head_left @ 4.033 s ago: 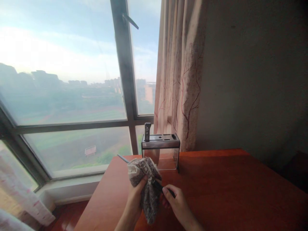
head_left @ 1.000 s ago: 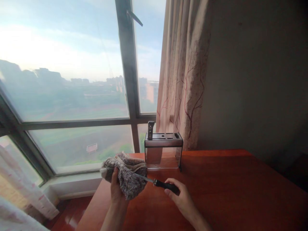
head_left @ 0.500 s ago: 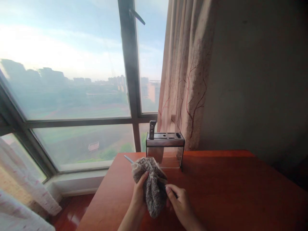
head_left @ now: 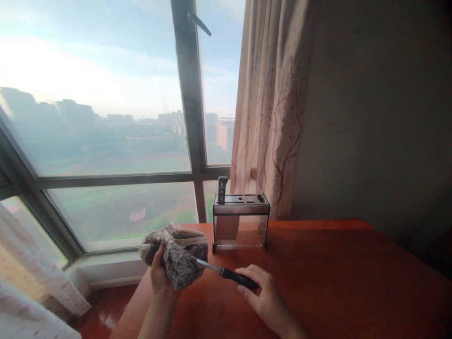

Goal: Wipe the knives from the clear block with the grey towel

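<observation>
My left hand [head_left: 163, 273] is closed around a bunched grey fuzzy cloth [head_left: 180, 263] above the left part of the table. The cloth is wrapped about the far part of a sharpening steel, so its tip is hidden. In my right hand [head_left: 263, 294] is the black handle of this sharpening steel [head_left: 235, 275], and a short length of its thin metal rod shows between handle and cloth. Behind my hands stands a clear-sided knife block [head_left: 242, 209] with a slotted metal top. One knife [head_left: 222, 189] is in its left slot, handle up.
The reddish-brown wooden table [head_left: 328, 268] reaches out to the right. Beyond its far edge are a large window [head_left: 116, 181] and a patterned curtain [head_left: 275, 108]. A white curtain [head_left: 31, 306] hangs at the lower left.
My left hand and the cloth have moved left along the rod, away from the handle. Part of the rod near the handle is now bare, and the tip is covered.
</observation>
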The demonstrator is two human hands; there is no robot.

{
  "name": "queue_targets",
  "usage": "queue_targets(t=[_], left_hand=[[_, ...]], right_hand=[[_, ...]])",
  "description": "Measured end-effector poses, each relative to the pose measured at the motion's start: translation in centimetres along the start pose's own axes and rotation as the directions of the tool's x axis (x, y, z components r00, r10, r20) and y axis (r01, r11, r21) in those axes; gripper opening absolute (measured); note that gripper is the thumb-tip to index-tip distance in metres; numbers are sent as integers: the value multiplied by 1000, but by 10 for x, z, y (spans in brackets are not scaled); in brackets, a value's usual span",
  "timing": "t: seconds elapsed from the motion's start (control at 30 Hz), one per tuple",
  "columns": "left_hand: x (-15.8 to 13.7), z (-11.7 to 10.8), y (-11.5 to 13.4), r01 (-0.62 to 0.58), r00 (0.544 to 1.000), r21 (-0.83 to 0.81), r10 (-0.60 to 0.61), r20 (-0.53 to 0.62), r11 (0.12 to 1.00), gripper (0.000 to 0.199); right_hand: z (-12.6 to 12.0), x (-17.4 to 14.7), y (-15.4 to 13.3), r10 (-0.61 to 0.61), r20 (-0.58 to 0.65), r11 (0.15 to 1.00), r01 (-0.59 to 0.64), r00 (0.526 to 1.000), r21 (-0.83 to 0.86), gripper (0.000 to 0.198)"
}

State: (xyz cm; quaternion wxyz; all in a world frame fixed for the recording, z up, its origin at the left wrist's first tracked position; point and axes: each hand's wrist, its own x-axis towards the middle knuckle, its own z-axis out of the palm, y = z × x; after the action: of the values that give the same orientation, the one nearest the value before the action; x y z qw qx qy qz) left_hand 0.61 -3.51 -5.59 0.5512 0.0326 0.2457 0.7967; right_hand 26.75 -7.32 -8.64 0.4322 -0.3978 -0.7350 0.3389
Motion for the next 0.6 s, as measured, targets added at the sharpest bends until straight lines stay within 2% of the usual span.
queue_targets(t=[0.1,0.23,0.4,0.53,0.6], left_hand=[[3,-1,6,-46,998,-43,47,29,998,37],[2,-1,0,-37,998,-71,41,51,997,36],[-2,-9,-23,139,975,-16,-133,180,990,26],[-10,-12,-47,281,935,121,-300,188,952,20],[-14,-10,-55,307,929,161,-332,161,938,21]], right_hand=[[4,-1,3,-20,23,1000,21,1000,-22,29],[12,-4,3,10,79,999,-6,997,-52,27],[25,-8,-3,-10,168,997,-2,986,76,28],[28,-9,3,55,75,993,-62,996,96,40],[28,-8,9,98,27,991,-100,995,86,47]])
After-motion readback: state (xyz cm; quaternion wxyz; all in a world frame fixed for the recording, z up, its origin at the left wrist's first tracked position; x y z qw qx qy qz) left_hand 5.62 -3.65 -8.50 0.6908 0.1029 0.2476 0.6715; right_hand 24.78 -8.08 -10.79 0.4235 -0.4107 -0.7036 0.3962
